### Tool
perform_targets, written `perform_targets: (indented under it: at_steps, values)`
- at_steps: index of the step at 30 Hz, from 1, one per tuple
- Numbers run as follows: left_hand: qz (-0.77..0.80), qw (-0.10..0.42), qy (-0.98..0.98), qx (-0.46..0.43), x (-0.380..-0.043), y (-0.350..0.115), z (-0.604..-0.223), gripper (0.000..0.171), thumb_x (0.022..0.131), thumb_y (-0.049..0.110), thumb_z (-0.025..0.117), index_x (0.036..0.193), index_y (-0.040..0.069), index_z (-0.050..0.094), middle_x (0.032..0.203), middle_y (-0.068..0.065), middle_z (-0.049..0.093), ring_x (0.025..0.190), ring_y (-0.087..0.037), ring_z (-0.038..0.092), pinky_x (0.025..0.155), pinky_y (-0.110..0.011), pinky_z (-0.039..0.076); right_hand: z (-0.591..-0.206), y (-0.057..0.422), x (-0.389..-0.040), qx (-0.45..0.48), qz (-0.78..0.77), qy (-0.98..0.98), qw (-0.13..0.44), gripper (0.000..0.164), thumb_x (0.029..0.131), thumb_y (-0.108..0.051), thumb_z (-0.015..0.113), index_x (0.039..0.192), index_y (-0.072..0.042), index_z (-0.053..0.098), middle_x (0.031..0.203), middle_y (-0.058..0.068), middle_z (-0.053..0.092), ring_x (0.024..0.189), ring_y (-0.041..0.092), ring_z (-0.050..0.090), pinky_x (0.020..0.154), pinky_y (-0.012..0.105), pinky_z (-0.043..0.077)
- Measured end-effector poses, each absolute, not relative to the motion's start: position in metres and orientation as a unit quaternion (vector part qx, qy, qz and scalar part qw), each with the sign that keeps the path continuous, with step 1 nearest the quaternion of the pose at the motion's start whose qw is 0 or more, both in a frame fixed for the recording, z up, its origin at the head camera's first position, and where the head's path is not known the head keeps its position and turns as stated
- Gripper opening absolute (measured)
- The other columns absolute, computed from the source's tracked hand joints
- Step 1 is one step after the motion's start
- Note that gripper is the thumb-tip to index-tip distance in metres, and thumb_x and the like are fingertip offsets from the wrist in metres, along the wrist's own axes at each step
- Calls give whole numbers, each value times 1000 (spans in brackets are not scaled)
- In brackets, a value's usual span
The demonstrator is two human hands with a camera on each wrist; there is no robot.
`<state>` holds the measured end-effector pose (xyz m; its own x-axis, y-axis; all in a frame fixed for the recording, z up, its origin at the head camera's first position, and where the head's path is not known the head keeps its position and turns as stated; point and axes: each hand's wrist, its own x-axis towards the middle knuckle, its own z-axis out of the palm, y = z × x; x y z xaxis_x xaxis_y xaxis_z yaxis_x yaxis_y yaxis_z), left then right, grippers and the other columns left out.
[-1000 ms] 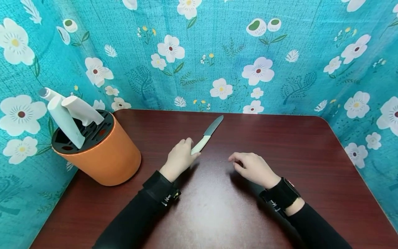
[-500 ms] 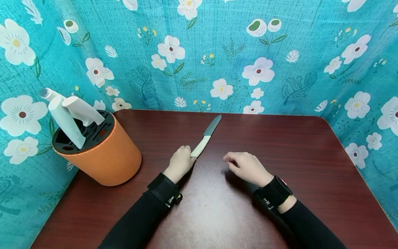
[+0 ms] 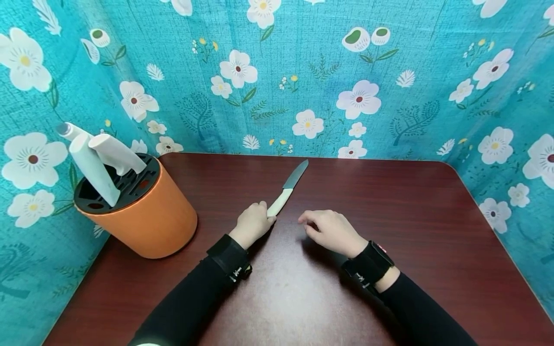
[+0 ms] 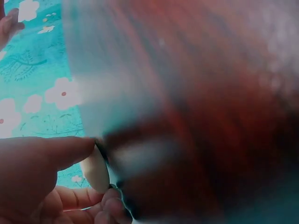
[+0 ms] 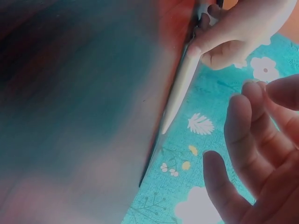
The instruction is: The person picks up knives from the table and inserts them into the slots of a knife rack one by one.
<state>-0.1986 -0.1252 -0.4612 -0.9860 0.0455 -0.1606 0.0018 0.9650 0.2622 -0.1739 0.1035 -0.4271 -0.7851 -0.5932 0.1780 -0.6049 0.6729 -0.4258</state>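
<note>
A kitchen knife [image 3: 281,202] with a cream handle and a grey blade lies slanted on the dark table, its tip towards the back edge. With thumb and fingers my left hand [image 3: 252,225] grips the rear end of the handle. In the left wrist view the knife handle [image 4: 96,173] sits between the thumb and the curled fingers. To the right of the knife my right hand [image 3: 331,231] hovers over the table, fingers loosely bent and holding nothing. The right wrist view shows the right hand [image 5: 261,154] apart from the knife [image 5: 180,95].
An orange knife block [image 3: 160,221] with a black slotted top stands at the left, several pale-handled utensils [image 3: 97,168] sticking out of it. A turquoise flowered cloth [image 3: 277,86] hangs behind and beside the reddish-brown table [image 3: 389,187].
My right hand has moved left, closer to the knife. My left hand has slid back along the handle and shows more of it. The blade has shifted slightly left.
</note>
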Motion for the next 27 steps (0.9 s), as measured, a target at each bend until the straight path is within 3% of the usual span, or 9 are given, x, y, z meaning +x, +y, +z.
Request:
perform_targets:
  at_steps: [4,8,11,13,21,27]
  values:
    - [98,30,994,47,-190,-127,-456,33,102,29,61,102,-3,56,86,-17,60,69,-31,68,58,-41,57,-427,102,-174,324,235,-916,22,20,95,-13,62,110,-16,75,98,-4,75,70,5,56,60,20,44]
    - [56,-105,989,92,-180,-131,-445,28,102,21,60,90,-3,53,74,-15,54,50,-27,61,44,-37,52,-423,102,-174,328,235,-914,50,19,94,-14,66,110,-15,75,100,-3,75,79,6,63,65,20,49]
    - [72,-202,971,104,-178,-136,-430,25,102,16,59,89,-4,52,72,-16,52,45,-25,56,40,-36,49,-415,100,-175,336,248,-905,81,19,93,-13,69,111,-13,75,92,-5,70,75,5,60,62,19,47]
    - [92,-236,961,109,-178,-139,-414,24,103,15,58,92,-6,52,74,-17,51,46,-25,54,41,-36,48,-406,98,-175,342,261,-896,108,21,92,-12,70,113,-13,75,87,-5,66,72,6,56,61,19,44]
    - [163,-259,941,147,-159,-147,-339,22,105,19,54,100,-2,51,85,-16,49,61,-25,54,52,-36,50,-362,89,-169,362,327,-850,198,32,88,-17,79,119,-13,73,84,-3,60,80,10,57,69,26,48]
    - [170,-308,912,213,-134,-143,-307,32,105,34,48,103,3,58,87,-11,53,69,-20,53,51,-33,49,-343,77,-159,368,374,-832,178,40,85,-24,83,122,-12,73,83,-3,58,79,10,58,72,24,50]
